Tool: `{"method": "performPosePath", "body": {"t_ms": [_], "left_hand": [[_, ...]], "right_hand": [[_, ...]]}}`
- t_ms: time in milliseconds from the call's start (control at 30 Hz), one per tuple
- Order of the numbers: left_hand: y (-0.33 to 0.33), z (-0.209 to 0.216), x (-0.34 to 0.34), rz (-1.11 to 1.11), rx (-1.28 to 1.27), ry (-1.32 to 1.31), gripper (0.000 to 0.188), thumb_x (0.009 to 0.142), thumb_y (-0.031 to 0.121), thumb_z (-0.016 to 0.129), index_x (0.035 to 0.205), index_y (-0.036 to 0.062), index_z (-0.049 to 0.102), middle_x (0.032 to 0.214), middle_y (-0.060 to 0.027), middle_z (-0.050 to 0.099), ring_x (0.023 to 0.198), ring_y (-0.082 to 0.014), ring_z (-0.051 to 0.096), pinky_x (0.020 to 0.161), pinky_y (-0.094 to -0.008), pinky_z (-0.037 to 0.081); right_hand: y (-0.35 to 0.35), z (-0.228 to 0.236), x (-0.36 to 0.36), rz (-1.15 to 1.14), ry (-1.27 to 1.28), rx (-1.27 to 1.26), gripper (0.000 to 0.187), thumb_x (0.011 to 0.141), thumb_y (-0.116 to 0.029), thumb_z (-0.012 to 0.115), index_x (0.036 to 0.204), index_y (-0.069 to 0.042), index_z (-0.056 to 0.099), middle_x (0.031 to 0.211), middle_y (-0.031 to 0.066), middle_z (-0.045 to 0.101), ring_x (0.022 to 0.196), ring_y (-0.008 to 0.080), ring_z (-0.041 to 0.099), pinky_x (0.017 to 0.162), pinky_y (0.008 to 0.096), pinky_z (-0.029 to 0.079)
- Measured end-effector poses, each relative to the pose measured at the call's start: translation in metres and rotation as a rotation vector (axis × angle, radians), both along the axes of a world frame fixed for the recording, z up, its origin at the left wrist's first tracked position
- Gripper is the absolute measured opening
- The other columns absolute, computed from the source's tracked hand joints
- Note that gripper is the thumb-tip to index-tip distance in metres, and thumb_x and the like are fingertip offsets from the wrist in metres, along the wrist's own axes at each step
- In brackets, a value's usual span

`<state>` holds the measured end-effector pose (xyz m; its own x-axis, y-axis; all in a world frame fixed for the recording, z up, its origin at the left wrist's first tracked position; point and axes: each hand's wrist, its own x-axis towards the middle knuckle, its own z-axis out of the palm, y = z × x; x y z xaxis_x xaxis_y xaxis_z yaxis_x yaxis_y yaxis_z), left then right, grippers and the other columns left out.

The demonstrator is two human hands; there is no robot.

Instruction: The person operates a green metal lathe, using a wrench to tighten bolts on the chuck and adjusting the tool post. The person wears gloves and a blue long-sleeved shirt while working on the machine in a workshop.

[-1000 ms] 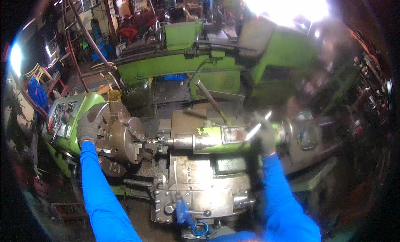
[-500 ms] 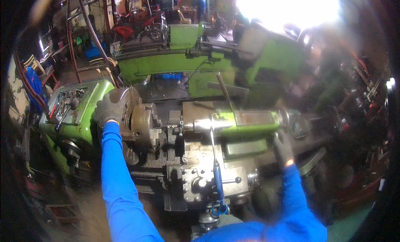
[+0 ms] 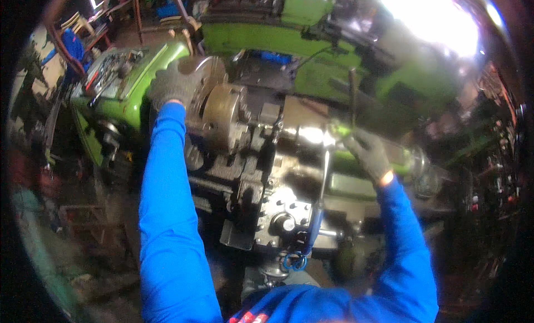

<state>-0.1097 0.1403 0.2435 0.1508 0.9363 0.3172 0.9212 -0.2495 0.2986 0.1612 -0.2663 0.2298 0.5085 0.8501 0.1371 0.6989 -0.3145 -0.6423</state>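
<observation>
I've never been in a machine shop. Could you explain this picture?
You're looking down from a camera on the worker's head, so picture left is their left; the lens bends edges. The machine looks like a green lathe. The gloved left hand is at the round chuck; the gloved right hand is at the tailstock, near an upright lever. I can't tell whether either grips anything. A blue-handled tool shows beside the metal block, and small items lie on the headstock.

Gloved hands: 2 (one left hand (image 3: 173,85), one right hand (image 3: 368,153)). Blue sleeves (image 3: 171,212): 2. Green lathes (image 3: 129,109): 2. Near lathe: chuck (image 3: 220,116), 1; tailstock (image 3: 401,155), 1; upright bar (image 3: 353,98), 1. Blue-handled rod (image 3: 315,225): 1. Headstock tools (image 3: 114,71): several, too blurred to count.
</observation>
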Motion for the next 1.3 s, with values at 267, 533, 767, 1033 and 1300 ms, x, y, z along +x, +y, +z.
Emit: {"method": "performPosePath", "body": {"t_ms": [267, 533, 767, 1033, 1300], "left_hand": [[0.016, -0.019, -0.006, -0.032, 0.077, -0.022, 0.105, 0.073, 0.093, 0.057, 0.148, 0.0194, 0.056, 0.144, -0.0220, 0.059, 0.134, -0.0395, 0.057, 0.109, -0.0535, 0.047], [0.035, -0.034, -0.009, -0.101, 0.121, -0.077, 0.101, 0.073, 0.088, 0.063, 0.146, 0.0195, 0.058, 0.143, -0.0189, 0.062, 0.132, -0.0390, 0.059, 0.109, -0.0533, 0.048], [-0.003, -0.004, -0.010, -0.184, 0.230, -0.209, 0.081, 0.080, 0.078, 0.068, 0.129, 0.0138, 0.073, 0.118, -0.0151, 0.075, 0.108, -0.0305, 0.071, 0.100, -0.0430, 0.052], [-0.035, 0.034, -0.001, -0.030, -0.055, -0.071, 0.083, 0.081, 0.078, 0.065, 0.130, 0.0120, 0.069, 0.131, -0.0177, 0.068, 0.121, -0.0343, 0.065, 0.104, -0.0451, 0.050], [-0.047, 0.034, -0.007, 0.049, 0.012, -0.100, 0.078, 0.080, 0.075, 0.066, 0.126, 0.0123, 0.071, 0.129, -0.0175, 0.070, 0.122, -0.0346, 0.065, 0.103, -0.0455, 0.051]], "right_hand": [[0.126, -0.034, 0.018, 0.313, -0.360, 0.001, 0.039, 0.090, -0.029, 0.076, 0.125, -0.011, 0.071, 0.108, 0.0182, 0.074, 0.097, 0.0341, 0.073, 0.086, 0.0420, 0.057], [0.178, -0.064, 0.026, 0.623, -0.532, -0.201, 0.043, 0.079, -0.019, 0.075, 0.122, -0.015, 0.073, 0.109, 0.0164, 0.074, 0.101, 0.0381, 0.070, 0.090, 0.0460, 0.057], [0.201, -0.061, 0.024, 0.763, -0.755, -0.190, 0.034, 0.080, -0.029, 0.071, 0.112, -0.018, 0.071, 0.101, 0.0174, 0.070, 0.099, 0.0415, 0.069, 0.082, 0.0509, 0.055], [0.210, -0.051, 0.021, 0.879, -0.800, -0.317, 0.032, 0.078, -0.030, 0.074, 0.108, -0.018, 0.074, 0.100, 0.0160, 0.070, 0.097, 0.0403, 0.069, 0.083, 0.0505, 0.058], [0.205, -0.036, -0.005, 0.841, -0.727, -0.347, 0.029, 0.081, -0.033, 0.074, 0.107, -0.019, 0.076, 0.095, 0.0181, 0.071, 0.092, 0.0409, 0.070, 0.079, 0.0504, 0.058]]}}
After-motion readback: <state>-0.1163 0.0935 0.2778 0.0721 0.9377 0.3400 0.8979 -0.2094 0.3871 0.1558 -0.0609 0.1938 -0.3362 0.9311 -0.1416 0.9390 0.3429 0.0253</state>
